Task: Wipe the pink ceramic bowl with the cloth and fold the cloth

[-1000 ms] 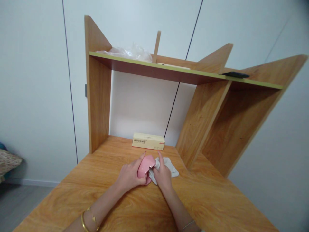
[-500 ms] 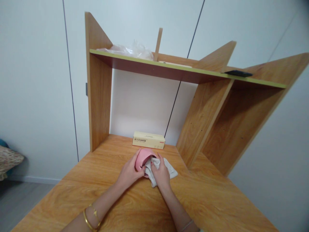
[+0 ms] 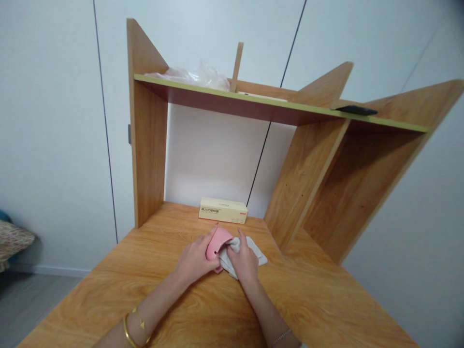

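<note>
Holding a pink curved object (image 3: 220, 239) and a pale cloth (image 3: 256, 249) together over a wooden desk (image 3: 152, 270).
Wearing gold bracelets (image 3: 126, 332) on the left wrist, a silver chain (image 3: 282, 337) on the right. Gripping the pink object, low at centre, with the left hand (image 3: 195, 256), with fingers and thumb curved partly closed around its left side (far fingertips hidden). Bunching the cloth with the right hand (image 3: 246, 265) at the object's open right side, with one finger pointing away; impossible to tell how tightly. Trailing the cloth's loose end onto the desk. Just beyond the hands, a long cream box (image 3: 223, 211) with dark lettering. Farther back, a wooden shelf unit (image 3: 149, 154), with a clear plastic bag (image 3: 203, 77) and a dark flat item (image 3: 357, 110) on its upper board. Behind everything, white wall panels (image 3: 54, 96) with dark seams.
</note>
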`<state>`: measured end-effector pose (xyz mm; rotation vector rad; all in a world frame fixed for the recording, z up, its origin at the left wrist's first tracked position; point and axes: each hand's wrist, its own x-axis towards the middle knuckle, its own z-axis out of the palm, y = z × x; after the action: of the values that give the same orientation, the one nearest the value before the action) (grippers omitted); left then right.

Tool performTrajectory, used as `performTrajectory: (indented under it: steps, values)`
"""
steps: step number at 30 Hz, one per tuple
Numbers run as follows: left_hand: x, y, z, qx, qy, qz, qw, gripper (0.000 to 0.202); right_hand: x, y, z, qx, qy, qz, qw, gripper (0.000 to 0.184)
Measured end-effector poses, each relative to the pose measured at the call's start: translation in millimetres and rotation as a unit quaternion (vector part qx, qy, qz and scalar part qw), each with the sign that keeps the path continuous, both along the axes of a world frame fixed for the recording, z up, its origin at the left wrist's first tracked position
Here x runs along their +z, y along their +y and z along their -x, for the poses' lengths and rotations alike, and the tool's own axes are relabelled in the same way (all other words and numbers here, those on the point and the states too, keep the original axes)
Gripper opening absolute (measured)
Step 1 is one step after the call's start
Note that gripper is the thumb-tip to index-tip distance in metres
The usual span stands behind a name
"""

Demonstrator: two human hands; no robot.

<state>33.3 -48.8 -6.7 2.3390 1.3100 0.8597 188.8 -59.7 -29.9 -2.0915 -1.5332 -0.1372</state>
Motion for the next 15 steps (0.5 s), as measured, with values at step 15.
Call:
performTrajectory:
  steps: [15]
  values:
    - [-2.8,-1.6,0.2,-0.024,0.015,-0.006,1.000,0.069,-11.2,6.0,-12.6,0.075,0.124,-0.026,0.989,0.054]
